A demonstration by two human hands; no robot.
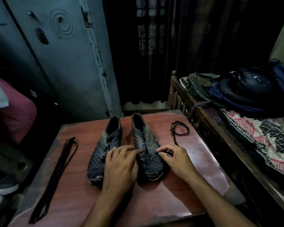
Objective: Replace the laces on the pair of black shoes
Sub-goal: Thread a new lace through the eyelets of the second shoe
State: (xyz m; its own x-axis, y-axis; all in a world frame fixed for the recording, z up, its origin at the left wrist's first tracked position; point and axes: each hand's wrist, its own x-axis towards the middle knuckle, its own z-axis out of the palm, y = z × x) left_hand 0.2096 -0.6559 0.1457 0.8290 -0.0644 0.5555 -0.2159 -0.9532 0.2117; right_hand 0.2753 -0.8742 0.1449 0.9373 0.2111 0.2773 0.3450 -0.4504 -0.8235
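My two bare forearms reach forward over a reddish wooden table (154, 199). My left hand (120, 167) rests with fingers curled over the gap between two black shoes, its fingertips at the lace area of the right shoe (146, 149); whether it pinches anything I cannot tell. My right hand (174, 159) pinches something thin and dark, likely a lace end, at the shoe's outer eyelets. The left shoe (105, 148) sits just beside it, toes toward me, worn white at the tip.

Both shoes look light and soft in the upper, so I judge the one I work on would slide or fold unless I pin it down near the toe while threading. A lace is limp and thin; the stiff tip is the place to hold it.

A straight bundle of black laces (56, 176) lies near the table's left edge. A loose coil of lace (179, 130) lies farther off on the right. Beyond stand a grey metal cupboard (64, 54) and, at right, a bed (252, 128) piled with bags.
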